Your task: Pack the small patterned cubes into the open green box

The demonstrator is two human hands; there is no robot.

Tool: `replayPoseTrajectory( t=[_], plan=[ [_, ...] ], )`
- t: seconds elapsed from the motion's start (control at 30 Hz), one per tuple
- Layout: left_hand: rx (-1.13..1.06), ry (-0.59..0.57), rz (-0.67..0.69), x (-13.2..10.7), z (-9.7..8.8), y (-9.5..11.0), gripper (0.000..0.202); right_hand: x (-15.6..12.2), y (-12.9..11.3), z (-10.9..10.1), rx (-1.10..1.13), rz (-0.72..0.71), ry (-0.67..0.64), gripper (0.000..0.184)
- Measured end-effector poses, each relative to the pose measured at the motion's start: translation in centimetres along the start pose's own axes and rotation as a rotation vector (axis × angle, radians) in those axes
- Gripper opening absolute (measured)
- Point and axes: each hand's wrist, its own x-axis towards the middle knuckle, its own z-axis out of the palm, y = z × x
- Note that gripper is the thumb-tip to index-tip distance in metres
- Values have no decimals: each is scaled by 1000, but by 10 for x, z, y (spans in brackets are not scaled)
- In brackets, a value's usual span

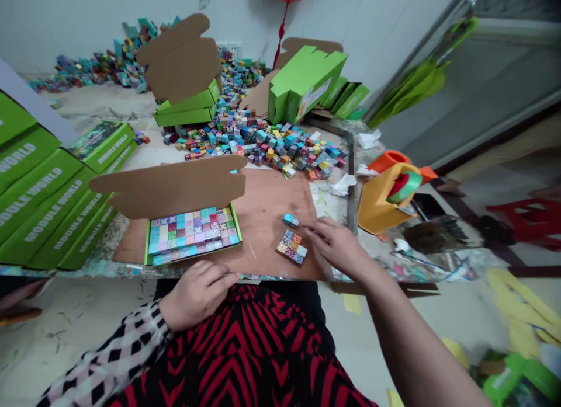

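Observation:
My right hand [339, 244] reaches over the brown board from the right. Its fingers are stretched out, the tips at or just beside a small blue-topped row of cubes [291, 220]; I cannot tell whether they touch. Just below lies a small block of patterned cubes [292, 247] in orange, grey and white. My left hand [199, 293] rests at the table's front edge, holding nothing, fingers loosely extended. Beyond it stands an open green box [239, 235] with its brown cardboard lid [175, 185] raised. Rows of coloured patterned cubes [193, 230] fill this box.
A heap of loose cubes [280, 141] spreads behind the board [267, 191]. Green boxes [48, 202] are stacked at left. Another open box [188, 109] and a tipped green box [302, 86] stand farther back. A yellow tape dispenser [372, 199] and crumpled tissue [343, 185] lie right.

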Motion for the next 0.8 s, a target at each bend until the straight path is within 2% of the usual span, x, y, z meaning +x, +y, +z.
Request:
replayPoseTrajectory(
  t=[0.13, 0.27, 0.4, 0.5, 0.57, 0.67, 0.73, 0.8],
  plan=[
    [-164, -208, -54, 21, 8, 4, 26, -22, 8, 10, 82, 111, 9, 34],
    [-391, -358, -237, 52, 28, 14, 37, -33, 6, 30, 172, 225, 38, 41],
    [-489, -367, -430, 80, 52, 25, 62, -39, -6, 48, 338, 318, 50, 45],
    [-466, -350, -541, 92, 63, 31, 75, -42, -13, 54, 531, 359, -36, 47],
    [-438, -361, -598, 96, 66, 34, 81, -41, -15, 50, 538, 333, -38, 45],
    [-371, -373, -628, 100, 69, 36, 84, -32, -15, 37, 331, 173, 13, 39],
    [-307, -395, -630, 104, 70, 36, 83, -24, -16, 28, 218, 73, -41, 44],
    [-246, -424, -638, 108, 73, 36, 80, -16, -17, 21, 160, 34, -151, 51]
  ],
)
